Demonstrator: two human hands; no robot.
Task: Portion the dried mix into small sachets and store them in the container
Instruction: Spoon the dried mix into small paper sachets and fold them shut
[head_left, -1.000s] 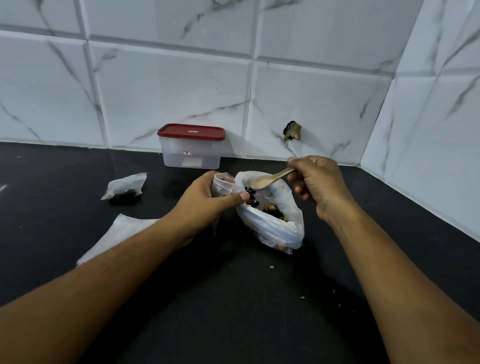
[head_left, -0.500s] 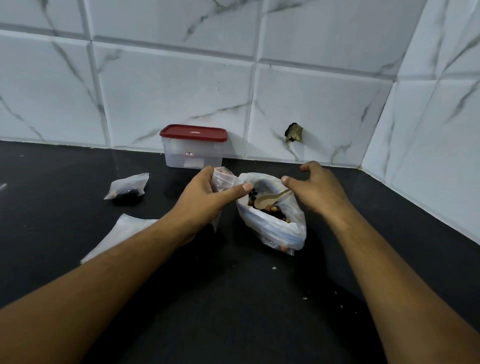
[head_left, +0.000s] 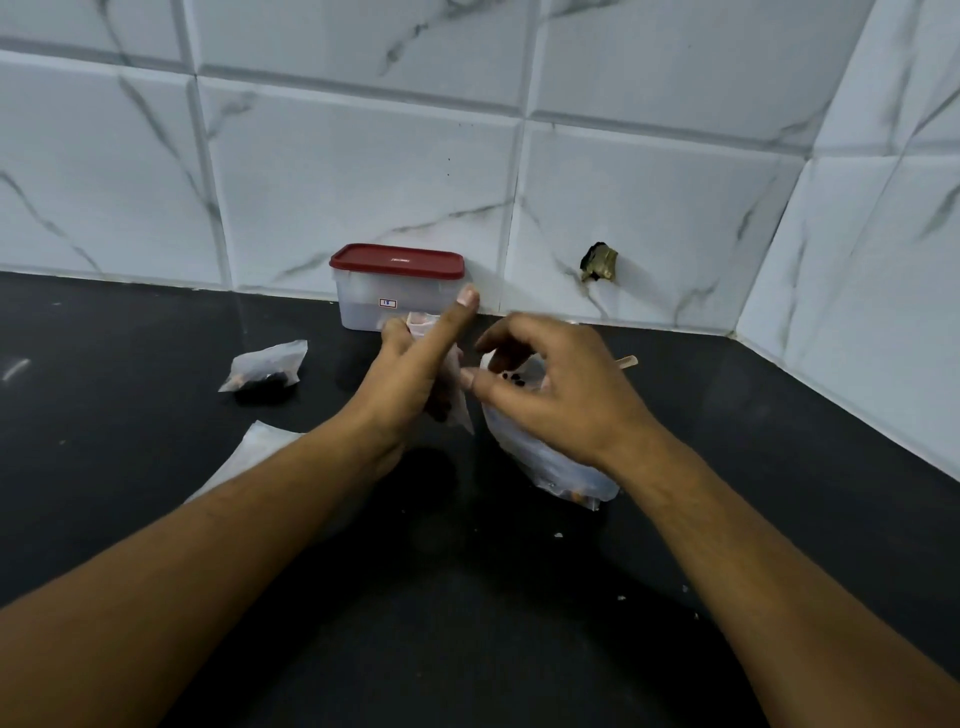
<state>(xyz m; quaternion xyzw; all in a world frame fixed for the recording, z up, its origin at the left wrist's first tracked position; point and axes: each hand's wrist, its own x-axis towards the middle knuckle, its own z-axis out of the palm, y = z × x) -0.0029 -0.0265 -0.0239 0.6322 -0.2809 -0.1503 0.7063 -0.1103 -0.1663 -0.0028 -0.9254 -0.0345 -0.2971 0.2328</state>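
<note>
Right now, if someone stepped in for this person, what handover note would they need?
Left hand grips a sachet, thumb raised.
Right hand hovers over the bag of mix, fingers loosely curled, apparently holding nothing. The spoon handle pokes out behind it.
The container stands at the wall, lid on.
A filled sachet lies on the counter to the left, with a flat sachet nearer.
Done: one filled. How full the held one is cannot be seen.
Left: finish it, fill the rest, open the container, store all.
</note>
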